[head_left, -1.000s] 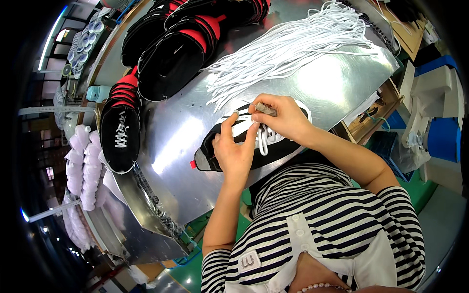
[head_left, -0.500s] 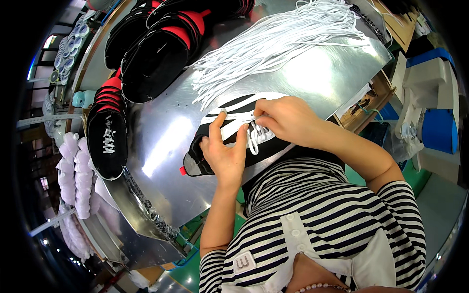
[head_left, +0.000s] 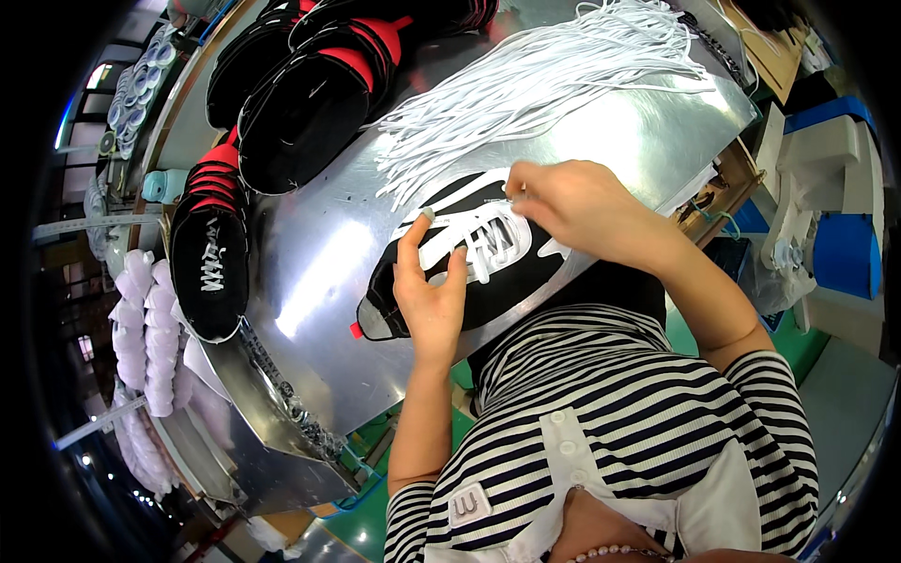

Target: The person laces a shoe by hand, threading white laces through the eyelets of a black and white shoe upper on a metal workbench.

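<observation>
A black shoe upper (head_left: 502, 293) with white stripes and a red heel tab lies flat on the metal table, its toe toward the right. White shoelace (head_left: 481, 255) crosses its eyelet rows. My left hand (head_left: 430, 298) rests on the heel side of the upper, thumb and forefinger spread wide; its other fingers are partly hidden. Over the far eyelet row, my right hand (head_left: 587, 214) has its fingers pinched together at the lace. The lace end inside that pinch is hidden and slightly blurred.
Loose white laces (head_left: 535, 80) lie in a bundle beyond the upper. Stacked black uppers with red linings (head_left: 310, 113) stand at the far left, and a laced row of uppers (head_left: 211, 267) lies nearer. The metal table (head_left: 324, 371) has a raised left edge.
My right hand has moved right and slightly away from my left hand, uncovering the laced eyelets. The upper has shifted slightly. My left hand stays nearly in place.
</observation>
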`<state>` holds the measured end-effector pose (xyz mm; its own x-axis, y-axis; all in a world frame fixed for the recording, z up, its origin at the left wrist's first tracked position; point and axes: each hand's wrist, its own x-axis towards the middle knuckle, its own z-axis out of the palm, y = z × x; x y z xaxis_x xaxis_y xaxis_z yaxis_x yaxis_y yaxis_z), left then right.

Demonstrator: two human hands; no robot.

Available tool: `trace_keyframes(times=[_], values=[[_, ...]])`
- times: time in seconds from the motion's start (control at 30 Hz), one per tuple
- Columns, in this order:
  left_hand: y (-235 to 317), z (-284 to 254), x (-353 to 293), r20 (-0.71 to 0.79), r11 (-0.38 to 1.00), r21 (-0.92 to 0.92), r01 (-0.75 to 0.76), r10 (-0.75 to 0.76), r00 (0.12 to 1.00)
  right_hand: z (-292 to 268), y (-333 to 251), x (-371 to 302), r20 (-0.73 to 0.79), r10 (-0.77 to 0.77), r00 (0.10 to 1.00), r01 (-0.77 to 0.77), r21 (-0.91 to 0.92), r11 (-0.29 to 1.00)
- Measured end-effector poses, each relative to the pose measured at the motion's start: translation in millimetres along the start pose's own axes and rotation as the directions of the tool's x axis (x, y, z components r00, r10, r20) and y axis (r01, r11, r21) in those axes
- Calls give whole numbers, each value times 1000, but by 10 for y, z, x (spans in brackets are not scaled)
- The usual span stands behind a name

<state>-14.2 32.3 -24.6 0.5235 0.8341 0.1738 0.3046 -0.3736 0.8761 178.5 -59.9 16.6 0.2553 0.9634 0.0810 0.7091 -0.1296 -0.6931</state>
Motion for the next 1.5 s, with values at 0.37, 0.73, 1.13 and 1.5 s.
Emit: trace_keyframes(times=[0.37, 0.73, 1.13, 1.5], values=[[274, -33, 125, 272, 891, -323, 320, -237, 933, 476, 340, 7, -235, 225, 946, -46, 590, 806], [297, -180, 112, 376, 842, -265, 469, -358, 855, 415, -20, -75, -292, -445, 847, 446, -66, 893], [128, -167, 278, 350, 810, -304, 502, -395, 849, 345, -574, -438, -283, -680, 676, 732, 369, 573], [302, -445, -26, 311, 987, 159, -11, -39, 949, 408, 6, -662, 61, 249, 966, -231, 628, 743]])
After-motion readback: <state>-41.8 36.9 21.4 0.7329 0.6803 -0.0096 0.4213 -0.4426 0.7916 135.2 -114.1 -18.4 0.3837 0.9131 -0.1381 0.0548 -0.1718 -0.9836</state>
